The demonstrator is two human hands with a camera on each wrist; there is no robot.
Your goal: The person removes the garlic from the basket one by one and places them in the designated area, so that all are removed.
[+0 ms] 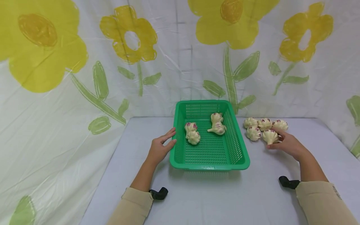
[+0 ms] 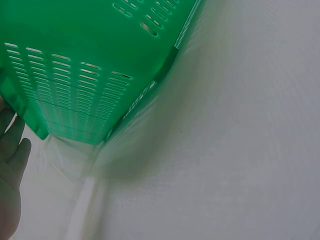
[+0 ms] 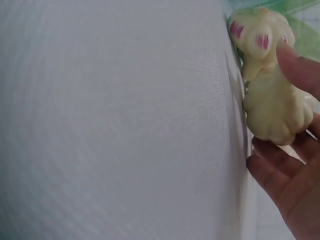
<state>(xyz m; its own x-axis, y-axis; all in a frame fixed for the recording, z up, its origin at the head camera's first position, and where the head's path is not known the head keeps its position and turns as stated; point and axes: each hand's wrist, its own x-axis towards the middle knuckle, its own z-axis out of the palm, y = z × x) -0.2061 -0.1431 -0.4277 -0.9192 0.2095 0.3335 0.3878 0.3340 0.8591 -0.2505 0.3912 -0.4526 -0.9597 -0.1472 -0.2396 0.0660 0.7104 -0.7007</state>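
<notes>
A green plastic basket (image 1: 208,166) stands in the middle of the table. Inside it, two cream garlic bulbs (image 1: 193,137) with purple marks lie at the left and two more (image 1: 218,128) farther back at the right. My left hand (image 1: 158,150) is at the basket's left rim, fingers extended and fingertips against or very near it. To the right of the basket, my right hand (image 1: 291,144) grips a garlic bulb (image 3: 277,110) between thumb and fingers. That bulb is at the front of a group of several garlic bulbs (image 1: 264,124) on the table.
A white cloth covers the table (image 1: 202,200). Behind it hangs a pale curtain (image 1: 168,84) printed with yellow flowers. Black wrist mounts (image 1: 159,193) sit on both forearms, by the beige sleeves.
</notes>
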